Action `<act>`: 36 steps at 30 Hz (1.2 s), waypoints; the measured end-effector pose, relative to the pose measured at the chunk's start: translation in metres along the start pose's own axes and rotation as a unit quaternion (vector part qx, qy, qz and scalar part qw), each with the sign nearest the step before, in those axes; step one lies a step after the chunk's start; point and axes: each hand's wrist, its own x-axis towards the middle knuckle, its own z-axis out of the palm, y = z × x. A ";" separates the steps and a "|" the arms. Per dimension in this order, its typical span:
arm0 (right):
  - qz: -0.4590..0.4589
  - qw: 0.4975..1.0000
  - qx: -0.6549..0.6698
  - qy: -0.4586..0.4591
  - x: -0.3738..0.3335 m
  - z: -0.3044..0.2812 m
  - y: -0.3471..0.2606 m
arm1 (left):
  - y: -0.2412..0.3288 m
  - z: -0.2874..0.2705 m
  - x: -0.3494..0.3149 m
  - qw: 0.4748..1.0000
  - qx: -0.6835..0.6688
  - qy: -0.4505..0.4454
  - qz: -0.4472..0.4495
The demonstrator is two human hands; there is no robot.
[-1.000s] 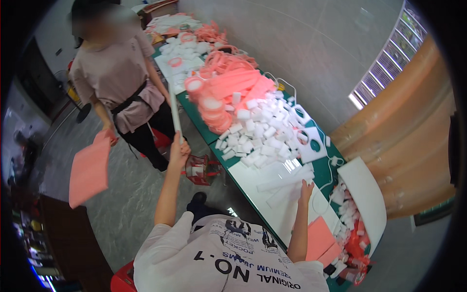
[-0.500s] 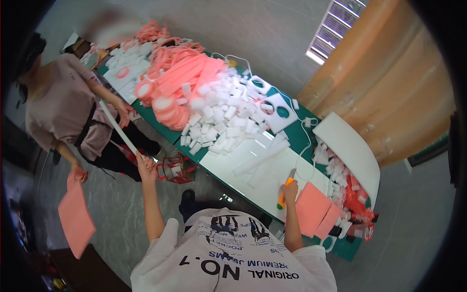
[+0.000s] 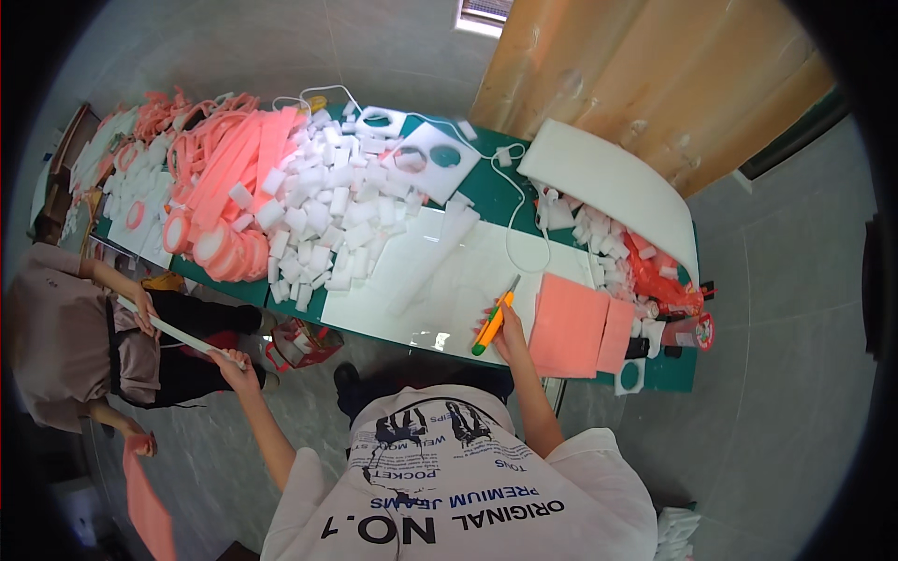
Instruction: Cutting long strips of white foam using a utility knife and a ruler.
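My left hand (image 3: 237, 369) is closed on one end of a long white foam strip (image 3: 187, 339), out to the left beyond the table's front edge. A co-worker's hand (image 3: 143, 312) is at the strip's other end. In my right hand (image 3: 512, 338) is an orange utility knife (image 3: 493, 324) with a green end, its blade out and pointing away from me over the white cutting board (image 3: 374, 318). Just right of this hand lie flat pink foam sheets (image 3: 567, 327). Pale translucent strips (image 3: 430, 257) rest on the board.
Many white foam blocks (image 3: 318, 215) are heaped behind the board, with pink foam strips (image 3: 229, 168) further left. A white foam sheet with round holes (image 3: 433, 161) and a white cable (image 3: 510, 224) lie at the back. The co-worker's other hand (image 3: 140, 443) holds a pink sheet (image 3: 150, 505).
My view has turned right, so the table and co-worker sit further left in it. The white strip stays between my left hand and the co-worker's hand. My right hand still holds the knife.
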 end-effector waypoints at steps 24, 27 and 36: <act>-0.133 0.945 -0.291 -0.071 0.023 0.070 0.091 | -0.220 0.138 -0.090 0.540 0.608 -0.539 0.220; -0.175 0.931 -0.321 -0.019 0.028 0.055 0.083 | -0.203 0.126 -0.068 0.554 0.591 -0.513 0.283; -0.212 0.885 -0.403 0.101 0.010 0.014 -0.017 | -0.118 0.090 -0.060 0.466 0.708 -0.476 0.235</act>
